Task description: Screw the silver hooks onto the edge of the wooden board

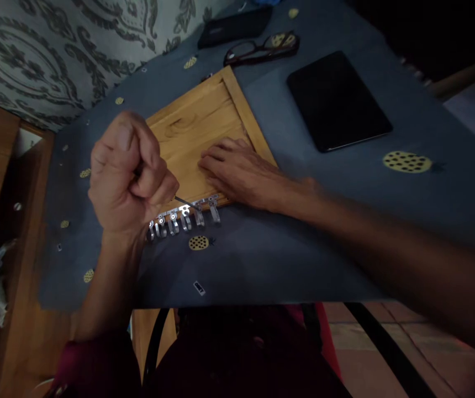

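Note:
My left hand (127,171) is closed in a raised fist around a screwdriver (183,202). Its handle is hidden inside the fist, and only the thin dark shaft shows, slanting down to a metal hook rail (185,210). The shaft's tip meets the rail near one of the right-hand hooks. Several shiny hooks hang from this rail, which lies along the near edge of a framed wooden board (179,132). On the board's right part my right hand (241,171) lies flat, fingers stretched out over the wood. The rail's left end is partly hidden behind my left hand.
A black tablet (339,102) lies to the right of the board. Beyond the board are a pair of glasses (262,50) and a dark phone-like slab (235,26). A blue tablecloth (270,254) with pineapple prints covers the table. A patterned curtain (75,50) borders the far left.

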Available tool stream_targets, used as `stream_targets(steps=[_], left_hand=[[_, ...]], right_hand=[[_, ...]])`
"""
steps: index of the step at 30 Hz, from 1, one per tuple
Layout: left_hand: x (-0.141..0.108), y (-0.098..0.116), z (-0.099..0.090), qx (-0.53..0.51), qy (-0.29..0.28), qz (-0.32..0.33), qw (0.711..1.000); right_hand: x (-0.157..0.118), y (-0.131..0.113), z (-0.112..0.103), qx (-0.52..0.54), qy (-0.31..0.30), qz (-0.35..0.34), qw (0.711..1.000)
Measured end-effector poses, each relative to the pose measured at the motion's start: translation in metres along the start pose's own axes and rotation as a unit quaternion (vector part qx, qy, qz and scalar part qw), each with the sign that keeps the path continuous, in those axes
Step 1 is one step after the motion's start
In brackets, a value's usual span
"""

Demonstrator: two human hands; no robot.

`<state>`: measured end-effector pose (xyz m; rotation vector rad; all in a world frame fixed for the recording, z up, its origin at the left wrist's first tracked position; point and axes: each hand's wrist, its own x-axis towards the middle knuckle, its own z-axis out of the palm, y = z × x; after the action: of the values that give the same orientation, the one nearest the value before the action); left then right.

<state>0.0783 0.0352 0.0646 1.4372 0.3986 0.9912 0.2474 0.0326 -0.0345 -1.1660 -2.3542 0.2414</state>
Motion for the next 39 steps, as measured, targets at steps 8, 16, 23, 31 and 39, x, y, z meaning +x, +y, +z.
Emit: stream_targets(steps=[8, 16, 23, 31, 39], left_hand=[[-0.005, -0.007, 0.023, 0.118, 0.265, 0.078, 0.954], [-0.005, -0.01, 0.041, 0.085, 0.295, 0.082, 0.948], [-0.005, -0.007, 0.041, 0.086, 0.272, 0.07, 0.956], [-0.006, -0.007, 0.032, 0.084, 0.183, 0.061, 0.978], [-0.003, -0.005, 0.025, 0.069, 0.138, 0.017, 0.988]], right_hand=[[0.002, 0.005, 0.003, 0.021, 0.008, -0.003, 1.0], [0.003, 0.002, -0.004, 0.038, 0.004, 0.0, 0.999], [0.004, 0.006, -0.004, 0.053, 0.002, 0.001, 0.999], [0.003, 0.003, 0.001, 0.022, 0.011, -0.006, 1.0], [0.003, 0.004, 0.005, 0.0, 0.009, -0.001, 1.0]])
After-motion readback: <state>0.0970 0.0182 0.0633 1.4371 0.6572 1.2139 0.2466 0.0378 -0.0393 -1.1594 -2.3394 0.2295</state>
